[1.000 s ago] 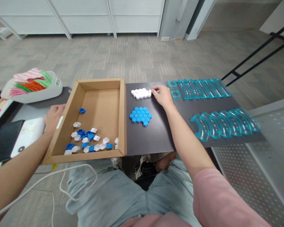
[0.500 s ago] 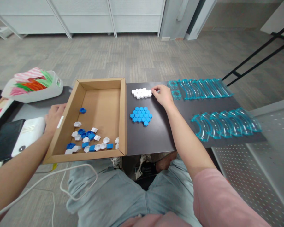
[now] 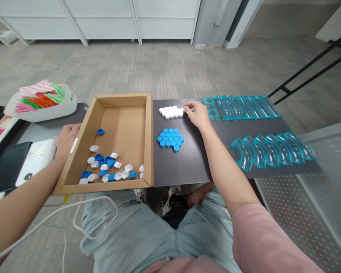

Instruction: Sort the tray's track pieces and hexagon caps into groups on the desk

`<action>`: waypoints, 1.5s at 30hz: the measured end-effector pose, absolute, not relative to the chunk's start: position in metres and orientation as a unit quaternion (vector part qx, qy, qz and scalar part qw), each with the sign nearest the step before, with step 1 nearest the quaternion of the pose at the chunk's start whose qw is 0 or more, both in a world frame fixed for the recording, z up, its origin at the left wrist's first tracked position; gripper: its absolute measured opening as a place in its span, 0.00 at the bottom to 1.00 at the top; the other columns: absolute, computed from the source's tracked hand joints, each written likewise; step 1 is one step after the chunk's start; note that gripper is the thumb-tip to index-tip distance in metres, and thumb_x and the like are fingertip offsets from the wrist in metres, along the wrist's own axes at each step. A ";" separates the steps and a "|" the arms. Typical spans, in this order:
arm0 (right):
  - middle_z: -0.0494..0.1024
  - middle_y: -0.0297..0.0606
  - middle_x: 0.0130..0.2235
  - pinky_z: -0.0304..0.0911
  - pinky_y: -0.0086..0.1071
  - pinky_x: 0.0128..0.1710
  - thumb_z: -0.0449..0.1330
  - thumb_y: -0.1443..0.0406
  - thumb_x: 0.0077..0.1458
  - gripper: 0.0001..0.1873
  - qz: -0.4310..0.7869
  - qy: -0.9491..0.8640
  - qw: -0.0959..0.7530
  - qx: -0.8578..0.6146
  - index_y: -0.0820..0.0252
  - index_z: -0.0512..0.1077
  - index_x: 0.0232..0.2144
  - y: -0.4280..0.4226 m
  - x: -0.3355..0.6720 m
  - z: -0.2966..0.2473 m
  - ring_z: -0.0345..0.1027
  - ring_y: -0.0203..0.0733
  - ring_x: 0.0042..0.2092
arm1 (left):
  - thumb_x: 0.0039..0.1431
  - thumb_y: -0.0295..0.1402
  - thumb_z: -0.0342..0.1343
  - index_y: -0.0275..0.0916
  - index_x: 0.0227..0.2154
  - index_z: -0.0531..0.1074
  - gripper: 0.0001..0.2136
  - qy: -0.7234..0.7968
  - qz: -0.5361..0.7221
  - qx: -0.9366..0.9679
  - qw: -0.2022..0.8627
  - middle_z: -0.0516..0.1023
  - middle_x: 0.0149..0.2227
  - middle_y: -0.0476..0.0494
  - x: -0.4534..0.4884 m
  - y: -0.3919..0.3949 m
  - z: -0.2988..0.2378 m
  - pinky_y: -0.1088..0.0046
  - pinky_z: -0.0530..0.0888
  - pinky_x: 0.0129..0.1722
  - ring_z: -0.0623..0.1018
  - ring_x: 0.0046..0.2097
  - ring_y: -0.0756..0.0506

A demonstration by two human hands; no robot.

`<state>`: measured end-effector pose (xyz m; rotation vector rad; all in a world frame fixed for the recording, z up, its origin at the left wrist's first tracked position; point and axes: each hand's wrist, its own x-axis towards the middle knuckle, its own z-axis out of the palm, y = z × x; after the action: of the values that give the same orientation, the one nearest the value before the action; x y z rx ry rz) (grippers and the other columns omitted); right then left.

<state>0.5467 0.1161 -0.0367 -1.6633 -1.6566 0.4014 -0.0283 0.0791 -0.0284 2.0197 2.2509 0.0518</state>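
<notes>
dark board [image 3: 193,163] lying across lap, cardboard tray [image 3: 118,125] sitting at its left holding loose blue and white hex tiles [image 3: 108,168], left hand [image 3: 66,140] gripping tray's left wall, right hand [image 3: 197,113] pinching closed at right edge of white hex tile cluster [image 3: 171,111], blue hex tile cluster [image 3: 170,138] lying just below it

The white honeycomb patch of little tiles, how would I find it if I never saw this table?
Look at the dark mat just right of the cardboard box. Two honeycomb patches lie there, one behind the other. The white honeycomb patch is the far one, with the right hand touching its right edge, while the nearer patch is blue.
</notes>
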 end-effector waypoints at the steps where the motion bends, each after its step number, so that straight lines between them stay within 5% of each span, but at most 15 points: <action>1: 0.89 0.44 0.44 0.76 0.46 0.55 0.64 0.64 0.68 0.11 0.154 -0.643 0.375 -0.649 0.57 0.86 0.47 0.116 0.547 -0.037 0.82 0.50 0.43 | 0.76 0.35 0.45 0.42 0.77 0.68 0.30 0.743 0.019 0.666 0.058 0.70 0.71 0.25 -0.025 0.078 -0.028 0.40 0.72 0.72 0.71 0.74 0.27; 11: 0.85 0.39 0.40 0.72 0.41 0.42 0.66 0.57 0.68 0.11 0.095 -0.698 0.440 -0.557 0.54 0.86 0.44 0.100 0.530 -0.015 0.69 0.42 0.32 | 0.80 0.34 0.42 0.33 0.75 0.68 0.27 0.749 0.051 0.656 0.078 0.67 0.73 0.22 0.015 0.058 -0.003 0.42 0.66 0.73 0.68 0.73 0.27; 16: 0.84 0.38 0.40 0.70 0.40 0.42 0.66 0.52 0.72 0.14 0.141 -0.773 0.429 -0.446 0.51 0.86 0.48 0.062 0.468 0.016 0.73 0.44 0.36 | 0.82 0.37 0.44 0.35 0.76 0.68 0.27 0.741 0.070 0.661 0.097 0.66 0.74 0.22 0.022 0.052 0.003 0.42 0.65 0.73 0.68 0.72 0.26; 23: 0.88 0.40 0.51 0.64 0.40 0.51 0.65 0.66 0.73 0.10 0.190 -0.953 0.089 -0.219 0.53 0.85 0.51 0.039 0.330 0.045 0.81 0.48 0.50 | 0.81 0.33 0.44 0.41 0.75 0.70 0.26 0.741 0.094 0.662 0.060 0.70 0.73 0.23 0.020 0.054 -0.010 0.43 0.68 0.72 0.71 0.71 0.26; 27: 0.89 0.41 0.52 0.63 0.38 0.47 0.66 0.71 0.68 0.10 0.191 -0.957 -0.003 -0.217 0.56 0.85 0.47 0.045 0.294 0.047 0.81 0.48 0.51 | 0.81 0.32 0.43 0.41 0.75 0.71 0.26 0.738 0.105 0.664 0.056 0.71 0.73 0.24 0.020 0.053 -0.011 0.43 0.68 0.71 0.72 0.71 0.27; 39: 0.85 0.34 0.39 0.63 0.34 0.40 0.69 0.71 0.61 0.08 0.331 -0.916 0.046 -0.220 0.54 0.75 0.36 0.044 0.294 0.045 0.76 0.42 0.40 | 0.79 0.33 0.46 0.41 0.75 0.71 0.26 0.737 0.107 0.665 0.060 0.71 0.72 0.23 0.019 0.050 -0.008 0.44 0.67 0.71 0.71 0.71 0.26; 45: 0.86 0.39 0.49 0.74 0.40 0.54 0.68 0.60 0.64 0.08 0.360 -0.849 0.262 -0.284 0.54 0.78 0.45 0.069 0.379 0.057 0.81 0.44 0.48 | 0.83 0.36 0.45 0.33 0.77 0.67 0.26 0.725 0.079 0.676 0.100 0.67 0.73 0.19 0.021 0.047 0.006 0.39 0.66 0.72 0.69 0.71 0.25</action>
<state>0.3786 0.0694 0.0569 -0.7681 -2.2990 0.9734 0.0211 0.0472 0.0059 2.0001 2.1448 0.2336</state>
